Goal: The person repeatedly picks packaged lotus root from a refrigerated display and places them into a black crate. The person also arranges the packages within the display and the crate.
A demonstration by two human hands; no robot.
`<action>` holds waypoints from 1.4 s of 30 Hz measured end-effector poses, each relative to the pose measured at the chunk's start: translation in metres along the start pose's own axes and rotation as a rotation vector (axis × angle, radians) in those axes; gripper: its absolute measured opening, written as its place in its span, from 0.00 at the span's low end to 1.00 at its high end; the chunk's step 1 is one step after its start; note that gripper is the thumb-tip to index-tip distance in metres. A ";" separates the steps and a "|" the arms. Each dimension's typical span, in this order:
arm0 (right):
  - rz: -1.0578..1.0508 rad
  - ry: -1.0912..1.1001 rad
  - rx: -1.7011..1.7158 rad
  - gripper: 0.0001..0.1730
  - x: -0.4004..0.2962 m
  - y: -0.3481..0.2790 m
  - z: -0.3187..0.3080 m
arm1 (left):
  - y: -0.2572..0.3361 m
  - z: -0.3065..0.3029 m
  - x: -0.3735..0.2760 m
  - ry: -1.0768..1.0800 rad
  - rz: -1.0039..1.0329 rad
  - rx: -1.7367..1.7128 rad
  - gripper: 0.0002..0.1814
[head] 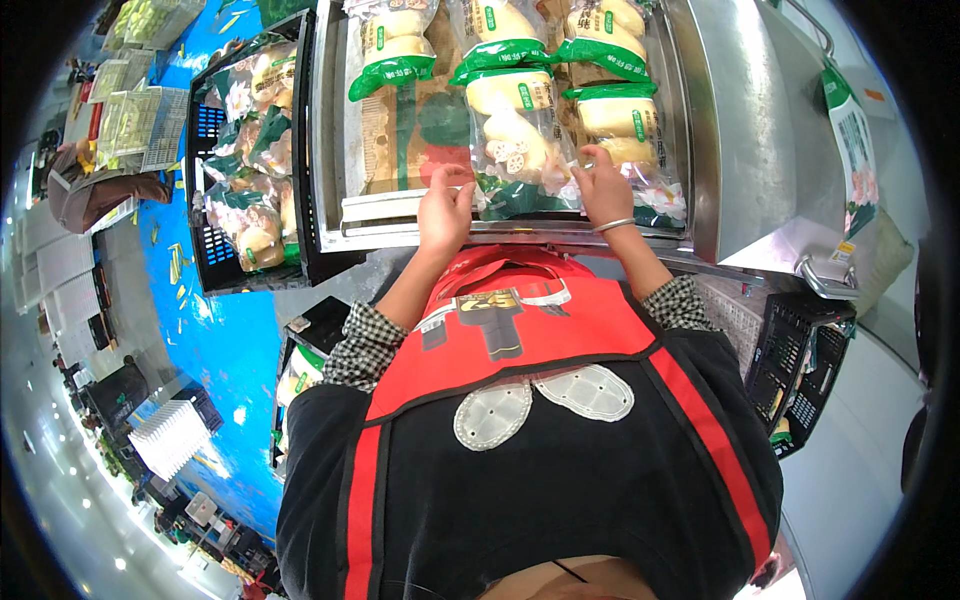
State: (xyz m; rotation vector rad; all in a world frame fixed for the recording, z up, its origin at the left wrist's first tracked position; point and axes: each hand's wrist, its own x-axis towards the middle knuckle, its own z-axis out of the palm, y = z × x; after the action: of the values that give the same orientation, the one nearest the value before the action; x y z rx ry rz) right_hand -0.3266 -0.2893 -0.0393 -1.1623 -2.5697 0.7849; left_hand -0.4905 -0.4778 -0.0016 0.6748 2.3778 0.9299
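Note:
Several clear plastic bags of peeled lotus root lie in two rows in a metal-framed chamber that looks like a vacuum sealer (330,150). My left hand (445,214) is over the near edge, beside the lower left corner of the middle front bag (517,139). Its thumb and fingers are apart. My right hand (607,195) is between that bag and the right front bag (619,124). Its fingertips are at the bags' edges; whether they pinch film is unclear. A pale bar (386,208) runs along the near edge, left of my left hand.
A black crate (304,165) holding more bagged lotus root stands left of the chamber. The raised steel side (757,135) is at right, with a bag (851,150) hanging beyond it. Another black crate (799,367) stands low right. Scraps litter the blue floor (206,330).

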 end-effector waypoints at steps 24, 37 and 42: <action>-0.027 -0.233 0.162 0.39 0.030 -0.052 0.011 | 0.034 0.022 0.030 -0.480 -0.311 -1.088 0.12; -0.428 -0.122 0.243 0.20 0.075 -0.092 -0.022 | 0.035 0.013 0.027 -0.531 -0.403 -1.459 0.16; -0.700 -0.176 0.117 0.16 0.087 -0.103 -0.026 | 0.027 0.013 0.033 -0.626 -0.363 -1.754 0.15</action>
State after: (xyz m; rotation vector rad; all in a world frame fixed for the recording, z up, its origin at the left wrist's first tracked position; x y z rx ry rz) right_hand -0.4394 -0.2711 0.0369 -0.1183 -2.7299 0.8561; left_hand -0.5004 -0.4344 0.0005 -0.1980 0.5157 1.7249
